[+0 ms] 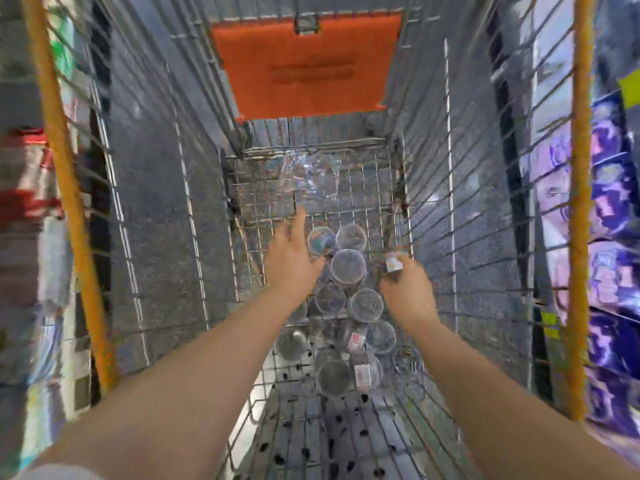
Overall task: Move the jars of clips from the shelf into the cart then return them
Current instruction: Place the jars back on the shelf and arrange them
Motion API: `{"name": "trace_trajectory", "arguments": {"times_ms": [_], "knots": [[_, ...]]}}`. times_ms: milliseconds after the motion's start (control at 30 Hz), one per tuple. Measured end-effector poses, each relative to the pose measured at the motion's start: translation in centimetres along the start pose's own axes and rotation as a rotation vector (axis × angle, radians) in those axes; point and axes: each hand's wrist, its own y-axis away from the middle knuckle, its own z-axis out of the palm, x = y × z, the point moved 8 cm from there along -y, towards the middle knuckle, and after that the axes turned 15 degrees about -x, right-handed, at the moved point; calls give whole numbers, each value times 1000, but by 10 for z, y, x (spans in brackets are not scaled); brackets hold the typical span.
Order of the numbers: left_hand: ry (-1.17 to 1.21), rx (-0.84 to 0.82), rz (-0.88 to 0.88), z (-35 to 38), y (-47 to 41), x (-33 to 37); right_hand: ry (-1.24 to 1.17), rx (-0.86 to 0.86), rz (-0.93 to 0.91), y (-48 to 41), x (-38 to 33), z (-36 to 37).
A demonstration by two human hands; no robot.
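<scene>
I'm judging the cart leg largely done. My left hand (pixel 291 261) is hovering with fingers spread over the jars of clips (pixel 348 266), which are lying heaped on the wire floor of the cart (pixel 367 188). My right hand (pixel 407 289) is gripping one labelled jar (pixel 393 263) just above the pile; arriving or leaving, I cannot tell. An orange flap (pixel 304 64) is hanging at the far end, and blurred shelves (pixel 609 237) are running along the right.

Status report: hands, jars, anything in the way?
Left hand open, over the pile of jars. Right hand grips one jar. Pile lies in the cart. Nothing seen blocking.
</scene>
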Motion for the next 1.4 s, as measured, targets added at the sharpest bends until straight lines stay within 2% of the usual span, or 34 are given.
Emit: {"name": "trace_trajectory", "arguments": {"times_ms": [100,233,367,467,700,933,1100,1233,1400], "knots": [[-15,-34,-31,13,-18,-13,-37,51,61,-10,19,8],[-3,-89,-27,25,-41,-19,51,72,115,-25,27,14],[-79,-221,-17,45,-70,-20,107,60,164,-47,29,19],[-119,-298,16,59,-84,-15,189,40,265,-62,32,24],[-56,-306,69,71,-96,-12,176,65,341,-76,35,18],[23,-114,37,27,-67,-8,29,53,153,-44,26,10],[18,-27,106,-26,-23,26,-37,96,65,3,-1,-17],[72,4,178,-65,23,60,-146,160,-120,49,-38,-48],[50,38,269,-111,91,102,-111,194,-278,110,-80,-88]]}}
